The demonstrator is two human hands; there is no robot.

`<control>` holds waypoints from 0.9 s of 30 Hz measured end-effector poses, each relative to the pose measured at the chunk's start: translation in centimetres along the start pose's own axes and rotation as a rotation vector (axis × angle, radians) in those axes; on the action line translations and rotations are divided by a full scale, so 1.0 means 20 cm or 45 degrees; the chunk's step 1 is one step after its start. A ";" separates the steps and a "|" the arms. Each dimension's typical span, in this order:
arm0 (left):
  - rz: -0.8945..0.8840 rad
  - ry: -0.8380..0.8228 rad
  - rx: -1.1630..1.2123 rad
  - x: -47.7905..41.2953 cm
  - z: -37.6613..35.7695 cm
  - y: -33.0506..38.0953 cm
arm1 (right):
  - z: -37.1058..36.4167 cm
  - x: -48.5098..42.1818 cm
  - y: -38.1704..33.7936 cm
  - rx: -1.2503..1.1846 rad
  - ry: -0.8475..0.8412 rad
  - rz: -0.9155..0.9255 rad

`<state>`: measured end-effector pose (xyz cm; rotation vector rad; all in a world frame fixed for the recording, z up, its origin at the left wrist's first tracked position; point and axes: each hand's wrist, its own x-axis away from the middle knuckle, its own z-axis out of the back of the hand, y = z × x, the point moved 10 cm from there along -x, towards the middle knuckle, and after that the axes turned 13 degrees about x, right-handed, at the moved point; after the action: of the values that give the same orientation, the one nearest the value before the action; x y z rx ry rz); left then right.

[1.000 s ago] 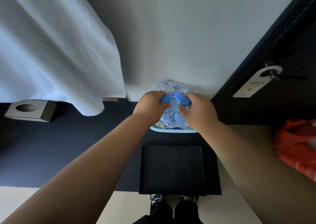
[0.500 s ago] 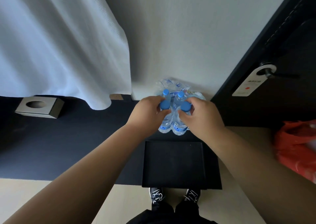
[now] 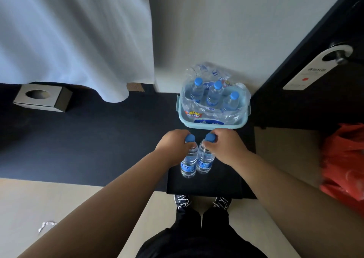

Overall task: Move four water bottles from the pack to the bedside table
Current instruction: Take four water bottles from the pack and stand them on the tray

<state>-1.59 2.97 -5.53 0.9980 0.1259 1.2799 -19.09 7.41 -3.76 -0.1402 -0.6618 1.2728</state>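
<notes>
While three bottles (image 3: 213, 94) stand in the pack (image 3: 197, 113), just short of it the left grip (image 3: 173, 147) clasps one water bottle (image 3: 188, 162), the right grip (image 3: 227, 147) a second water bottle (image 3: 205, 160).

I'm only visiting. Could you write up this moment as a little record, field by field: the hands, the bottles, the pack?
Left hand: grips one water bottle by its neck
Right hand: grips a second bottle the same way
Held bottles: upright, side by side, over the black table; whether they touch it cannot be told
Pack: crumpled plastic wrap in a light blue basin, with three blue-capped bottles visible inside
Nearby: tissue box to the left, orange bag to the right
</notes>
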 end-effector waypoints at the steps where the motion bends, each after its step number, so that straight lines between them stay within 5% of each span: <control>1: 0.014 -0.016 -0.012 -0.01 -0.03 -0.04 | -0.06 -0.02 0.02 -0.018 -0.054 -0.028; 14: 0.347 -0.060 -0.005 -0.28 -0.27 -0.52 | -0.59 -0.37 0.18 0.066 -0.434 -0.235; 27: 0.463 0.033 -0.133 -0.52 -0.38 -0.71 | -0.85 -0.58 0.34 0.104 -0.414 -0.383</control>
<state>0.82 -0.73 -24.15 0.9409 -0.1072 1.6135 -17.41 3.29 -25.07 0.2319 -0.8713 1.0367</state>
